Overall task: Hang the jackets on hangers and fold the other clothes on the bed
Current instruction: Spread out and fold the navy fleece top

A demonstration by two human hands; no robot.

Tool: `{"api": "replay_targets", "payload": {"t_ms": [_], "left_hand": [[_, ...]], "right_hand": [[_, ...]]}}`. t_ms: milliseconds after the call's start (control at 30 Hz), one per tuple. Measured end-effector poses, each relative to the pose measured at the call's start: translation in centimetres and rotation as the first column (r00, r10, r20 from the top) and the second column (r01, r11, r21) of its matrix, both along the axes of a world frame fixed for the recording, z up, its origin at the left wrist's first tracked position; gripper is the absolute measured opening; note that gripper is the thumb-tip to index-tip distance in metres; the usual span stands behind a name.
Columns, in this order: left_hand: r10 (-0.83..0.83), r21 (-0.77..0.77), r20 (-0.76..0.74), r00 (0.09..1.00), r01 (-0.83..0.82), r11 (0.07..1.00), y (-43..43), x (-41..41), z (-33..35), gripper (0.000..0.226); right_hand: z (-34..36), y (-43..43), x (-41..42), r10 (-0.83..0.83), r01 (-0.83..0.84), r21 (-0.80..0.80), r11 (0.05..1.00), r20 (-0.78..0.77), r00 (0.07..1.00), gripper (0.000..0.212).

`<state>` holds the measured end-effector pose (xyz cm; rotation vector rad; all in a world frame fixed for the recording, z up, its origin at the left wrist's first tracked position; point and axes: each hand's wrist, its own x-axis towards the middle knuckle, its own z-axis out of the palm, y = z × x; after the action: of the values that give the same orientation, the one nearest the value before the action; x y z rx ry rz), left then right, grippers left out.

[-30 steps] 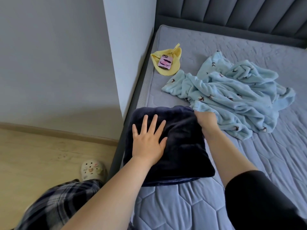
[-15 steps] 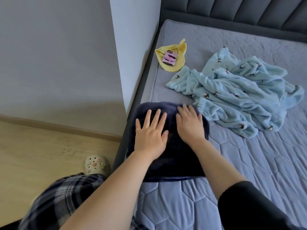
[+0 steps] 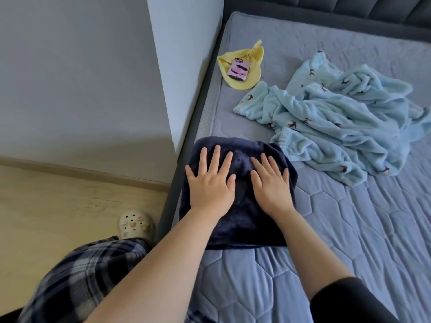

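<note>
A folded dark navy fleece garment (image 3: pixel 242 220) lies on the near left edge of the grey quilted bed (image 3: pixel 349 241). My left hand (image 3: pixel 211 183) presses flat on its left half, fingers spread. My right hand (image 3: pixel 270 185) lies flat on its right half, fingers straight. A crumpled light blue fleece garment (image 3: pixel 326 117) with small dark bird prints sits unfolded just beyond and to the right, its cuff touching the navy piece.
A small yellow cloth (image 3: pixel 242 66) with a pink phone (image 3: pixel 239 71) on it lies near the bed's far left edge. A white wall corner (image 3: pixel 184 73) borders the bed's left side. Wooden floor (image 3: pixel 58 206) and my slipper (image 3: pixel 136 224) are at left.
My right hand let go of the navy garment's far right corner and moved left to lie flat on top beside my left hand. The view shifted slightly.
</note>
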<state>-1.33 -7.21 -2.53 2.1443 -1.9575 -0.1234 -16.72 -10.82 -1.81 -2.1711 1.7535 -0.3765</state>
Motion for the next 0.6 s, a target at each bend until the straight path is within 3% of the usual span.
{"api": "replay_targets", "payload": {"t_ms": [167,233,300,367,433,533,600], "left_hand": [[0.054,0.043,-0.077,0.996,-0.050,0.998,-0.4,0.3,-0.2,0.056],[0.046,0.029,-0.059,0.997,-0.044,0.999,-0.2,0.2,-0.2,0.057],[0.037,0.026,-0.043,0.998,-0.036,0.999,0.0,0.3,-0.1,0.057],[0.042,0.041,-0.040,0.998,-0.041,0.998,0.1,0.4,0.0,0.057],[0.046,0.053,-0.010,0.999,-0.046,0.998,-0.2,0.2,0.6,0.058],[-0.008,-0.038,0.078,0.997,0.011,0.999,-0.7,-1.8,2.5,0.065],[-0.128,-0.094,0.121,0.984,0.140,0.986,-0.5,-3.7,3.2,0.069]], "right_hand": [[-0.7,-0.4,0.0,-0.144,0.143,-0.014,0.990,-0.049,0.988,0.057],[-1.0,-0.2,-0.7,-0.294,0.292,0.043,0.955,0.044,0.955,0.064],[-1.1,-0.3,-1.8,-0.456,0.405,0.224,0.886,0.268,0.849,0.080],[-1.5,-0.3,-3.1,-0.587,0.415,0.428,0.803,0.442,0.679,0.088],[-1.7,-0.4,-4.2,-0.658,0.395,0.552,0.734,0.432,0.617,0.087],[-2.0,-1.2,-5.3,-0.670,0.360,0.647,0.672,0.324,0.668,0.080],[-2.1,-1.9,-5.8,-0.680,0.350,0.692,0.631,0.276,0.680,0.076]]}}
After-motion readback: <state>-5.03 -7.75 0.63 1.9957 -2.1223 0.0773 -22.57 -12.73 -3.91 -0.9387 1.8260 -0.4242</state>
